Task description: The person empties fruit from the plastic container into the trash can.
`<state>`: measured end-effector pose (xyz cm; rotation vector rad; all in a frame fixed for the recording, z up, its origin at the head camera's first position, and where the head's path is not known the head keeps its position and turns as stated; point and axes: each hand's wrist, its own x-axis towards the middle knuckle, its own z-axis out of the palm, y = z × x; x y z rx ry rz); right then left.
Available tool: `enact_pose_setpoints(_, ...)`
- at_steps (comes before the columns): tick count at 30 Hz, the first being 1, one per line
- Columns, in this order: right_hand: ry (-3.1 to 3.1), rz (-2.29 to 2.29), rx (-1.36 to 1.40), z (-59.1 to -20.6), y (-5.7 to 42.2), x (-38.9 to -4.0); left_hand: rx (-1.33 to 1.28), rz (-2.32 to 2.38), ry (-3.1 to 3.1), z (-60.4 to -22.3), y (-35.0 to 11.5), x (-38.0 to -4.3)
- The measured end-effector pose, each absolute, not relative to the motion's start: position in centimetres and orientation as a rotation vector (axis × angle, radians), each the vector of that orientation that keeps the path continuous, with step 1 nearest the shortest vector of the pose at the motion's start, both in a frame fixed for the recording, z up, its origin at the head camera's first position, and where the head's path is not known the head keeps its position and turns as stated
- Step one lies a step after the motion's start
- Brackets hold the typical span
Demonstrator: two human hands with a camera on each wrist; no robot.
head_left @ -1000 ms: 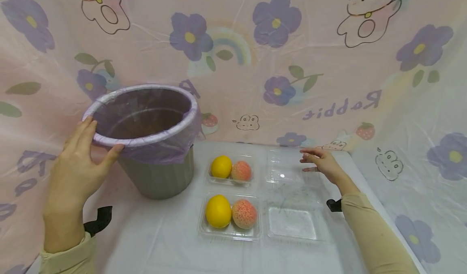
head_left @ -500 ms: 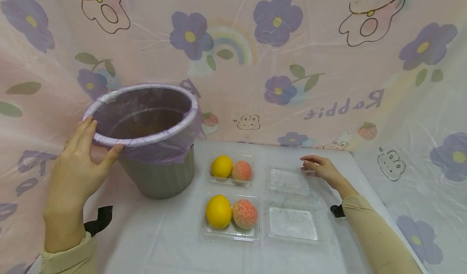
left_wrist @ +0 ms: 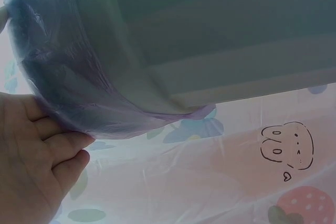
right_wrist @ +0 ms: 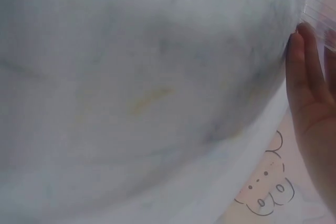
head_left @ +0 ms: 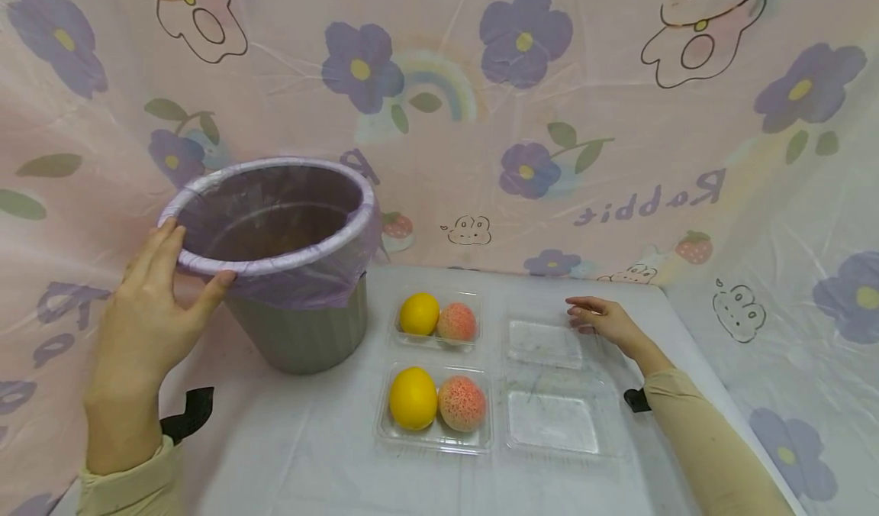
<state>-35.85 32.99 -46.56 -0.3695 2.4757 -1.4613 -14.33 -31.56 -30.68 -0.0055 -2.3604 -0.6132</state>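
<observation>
My left hand (head_left: 140,310) rests on the near left edge of a grey trash can (head_left: 312,340) lined with a purple bag (head_left: 312,283). Its fingers are spread along the bag-covered rim, as the left wrist view also shows. On the right, my right hand (head_left: 607,321) is beside the right end of a clear plastic container (head_left: 545,344) lying on the table, fingers relaxed. In the right wrist view its fingertips (right_wrist: 297,45) are right at the clear plastic (right_wrist: 317,19). A second clear container (head_left: 552,422) lies in front of the first.
Two more clear boxes stand mid-table, each holding a yellow fruit and a pink, peach-like one: the back box (head_left: 391,340) and the front box (head_left: 433,446). A white sheet covers the table (head_left: 323,455). Behind hangs a pink curtain (head_left: 439,157) with flowers and rabbits.
The back right container has come down from its raised, tilted position to lie flat on the table. My right hand has lowered slightly beside it. The left hand stays on the rim.
</observation>
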Motion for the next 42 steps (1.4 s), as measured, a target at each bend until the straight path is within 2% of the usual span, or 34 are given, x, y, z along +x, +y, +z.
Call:
enact_pose_setpoints(8, 2.588, -1.364, -0.402, -46.1, 33.0, -35.1, 0.004, -0.611, -2.366, -30.6, -31.6, -14.3)
enact_pose_setpoints(16, 2.857, -1.104, -0.489, -43.9, 32.1, -33.6, 0.018, -0.609, -2.378, -30.6, -31.6, -14.2)
enact_pose_setpoints(26, 2.943, -1.045, -0.723, -41.3, 28.2, -31.8, 0.0, -0.617, -2.358, -30.6, -31.6, -14.2)
enact_pose_setpoints(35, 2.931, -1.035, -1.023, -40.8, 23.8, -29.8, -0.004, -0.607, -2.36, -30.7, -31.6, -14.2)
enact_pose_setpoints(42, 2.856, -1.034, -1.146, -40.8, 21.5, -28.7, -0.007, -0.608, -2.347, -30.7, -31.6, -14.3)
